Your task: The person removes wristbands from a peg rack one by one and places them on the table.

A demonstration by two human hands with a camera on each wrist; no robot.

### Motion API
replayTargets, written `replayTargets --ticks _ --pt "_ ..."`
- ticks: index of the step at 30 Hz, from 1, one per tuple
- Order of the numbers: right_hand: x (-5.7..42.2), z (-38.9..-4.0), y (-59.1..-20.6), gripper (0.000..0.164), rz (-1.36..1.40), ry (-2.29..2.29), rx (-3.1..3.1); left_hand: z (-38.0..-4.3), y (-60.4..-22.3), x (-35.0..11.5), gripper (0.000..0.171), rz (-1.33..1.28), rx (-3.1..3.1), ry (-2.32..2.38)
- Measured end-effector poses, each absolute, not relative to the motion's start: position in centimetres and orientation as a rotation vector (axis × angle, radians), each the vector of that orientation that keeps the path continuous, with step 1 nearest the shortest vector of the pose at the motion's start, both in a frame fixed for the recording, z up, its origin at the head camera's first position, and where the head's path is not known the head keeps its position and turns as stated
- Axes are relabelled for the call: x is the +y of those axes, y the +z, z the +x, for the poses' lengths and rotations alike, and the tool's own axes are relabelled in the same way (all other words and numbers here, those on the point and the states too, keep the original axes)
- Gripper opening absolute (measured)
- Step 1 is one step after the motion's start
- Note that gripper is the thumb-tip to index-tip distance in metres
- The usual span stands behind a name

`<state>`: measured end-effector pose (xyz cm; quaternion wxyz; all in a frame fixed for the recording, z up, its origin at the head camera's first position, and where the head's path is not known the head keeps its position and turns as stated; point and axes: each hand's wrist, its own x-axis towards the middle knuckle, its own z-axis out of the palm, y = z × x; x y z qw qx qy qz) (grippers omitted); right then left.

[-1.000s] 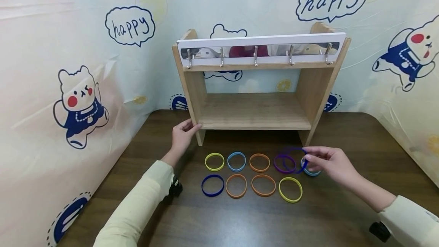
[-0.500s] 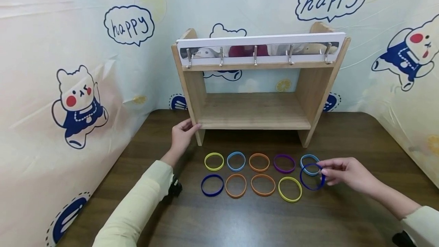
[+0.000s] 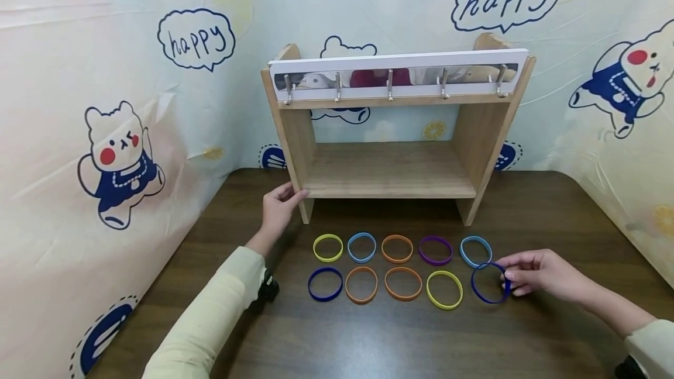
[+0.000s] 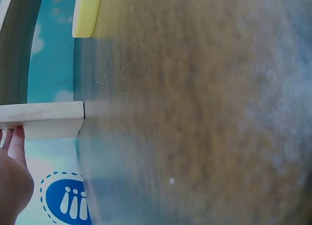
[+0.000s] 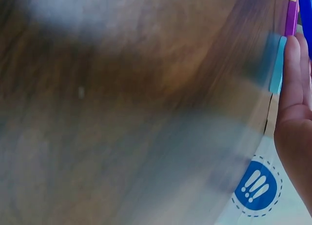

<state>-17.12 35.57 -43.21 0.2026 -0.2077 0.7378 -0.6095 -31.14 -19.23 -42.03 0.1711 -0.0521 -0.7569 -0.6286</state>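
My right hand (image 3: 542, 274) pinches a dark blue silicone wristband (image 3: 489, 302) between thumb and fingers, low over the table's right side. In the head view the band's upper edge overlaps a light blue wristband (image 3: 476, 237). My left hand (image 3: 276, 213) grips the lower left side panel (image 3: 295, 162) of a small wooden shelf (image 3: 389, 171), thumb at its front edge. In the left wrist view the fingers (image 4: 17, 147) lie against that panel. More wristbands lie in two rows before the shelf, including a purple one (image 3: 436, 264) and a yellow one (image 3: 444, 308).
A white-framed rail (image 3: 400, 62) with several metal hooks (image 3: 390, 85) runs across the shelf's upper front. The shelf stands at the back of a brown wooden table (image 3: 337, 344). A printed curtain (image 3: 210, 110) hangs behind and at both sides.
My right hand has carried the dark blue wristband right and toward the front, from beside the purple band to below the light blue one. My left hand stays on the shelf.
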Motion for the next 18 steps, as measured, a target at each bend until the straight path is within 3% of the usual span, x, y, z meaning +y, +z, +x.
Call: replayTargets --ticks 6,18 --pt "36.0 -17.3 -43.7 0.027 -0.585 -1.719 1.953 -29.8 -40.4 -18.7 0.040 -0.163 -2.174 -1.760" --pt "36.2 -17.3 -44.2 0.029 -0.556 -1.679 1.943 -31.9 -43.0 -19.5 0.051 -0.189 -2.128 -1.760"
